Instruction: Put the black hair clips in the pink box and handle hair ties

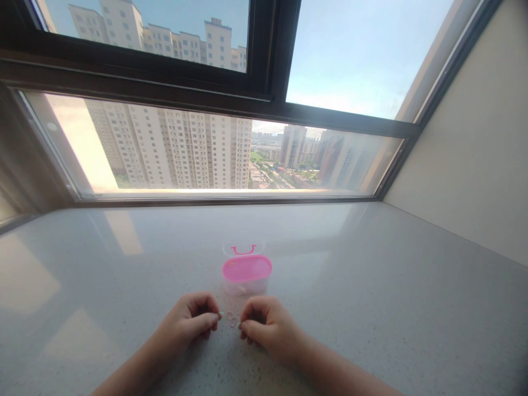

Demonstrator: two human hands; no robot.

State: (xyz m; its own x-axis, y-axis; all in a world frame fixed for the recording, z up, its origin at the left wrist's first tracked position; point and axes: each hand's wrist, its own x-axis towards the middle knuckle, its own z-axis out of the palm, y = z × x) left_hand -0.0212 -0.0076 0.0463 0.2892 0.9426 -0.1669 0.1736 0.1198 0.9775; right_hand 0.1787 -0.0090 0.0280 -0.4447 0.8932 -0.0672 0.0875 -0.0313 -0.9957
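My left hand (190, 322) and my right hand (264, 325) rest on the pale grey windowsill counter (371, 286), fingers curled in a pinch. Between their fingertips is a small pale looped piece (232, 319), like thin rings or a clear band; each hand pinches one end. Just beyond the hands stands a small oval plastic box (246, 273) with a pink rim and clear walls. Its clear lid with a pink handle (243, 249) stands open behind it.
A wide window (231, 154) with a dark frame runs along the far edge of the counter, looking out on tall apartment blocks. A beige wall (474, 154) closes the right side. Sunlight patches fall on the counter at left.
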